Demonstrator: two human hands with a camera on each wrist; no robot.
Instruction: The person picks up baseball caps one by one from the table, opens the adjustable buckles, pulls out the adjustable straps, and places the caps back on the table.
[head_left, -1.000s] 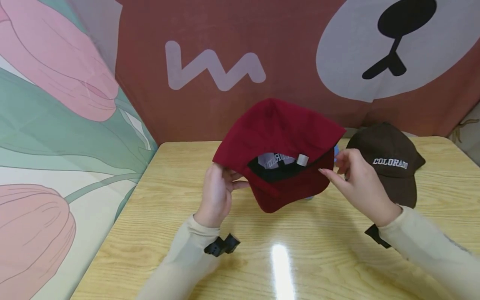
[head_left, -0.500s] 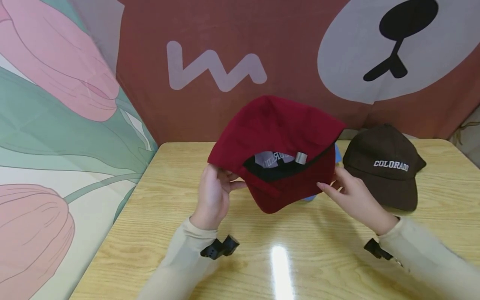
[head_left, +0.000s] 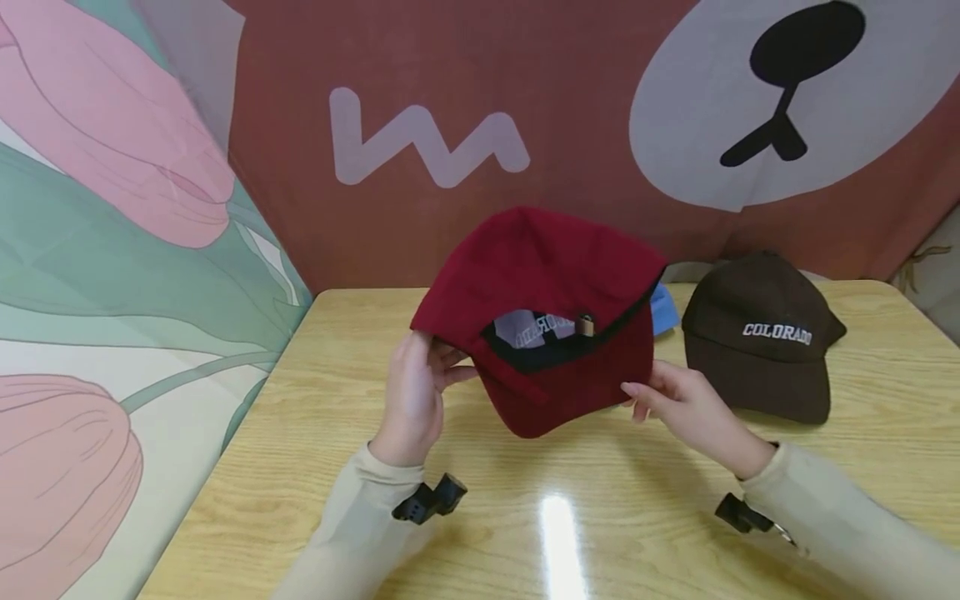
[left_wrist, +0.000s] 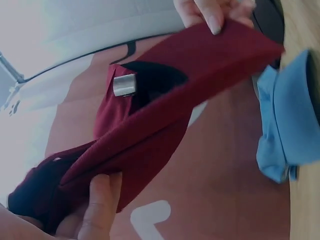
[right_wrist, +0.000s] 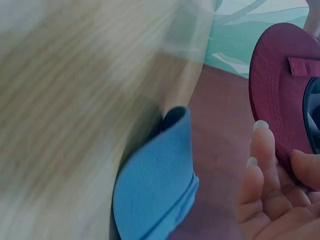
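Note:
A dark red baseball cap (head_left: 536, 258) is held up above the table, its back opening and metal strap buckle (head_left: 585, 325) facing the head camera. My left hand (head_left: 412, 396) grips the cap's edge at the left, the thumb on the near side, as the left wrist view also shows. At the brim's right edge, my right hand (head_left: 693, 408) pinches the cap between thumb and fingers. In the right wrist view two fingers (right_wrist: 262, 145) of that hand stand out from the brim. Mirrored lettering shows inside the red cap.
A dark brown cap (head_left: 761, 333) lettered COLORADO lies on the wooden table (head_left: 300, 467) at the right. Behind the red cap lies a light blue cap (right_wrist: 155, 185), mostly hidden in the head view. A printed cloth backdrop (head_left: 420, 50) stands behind the table.
The red cap has shifted slightly left and down in the head view. My right hand has slid lower along the brim's edge, and more of the blue cap shows.

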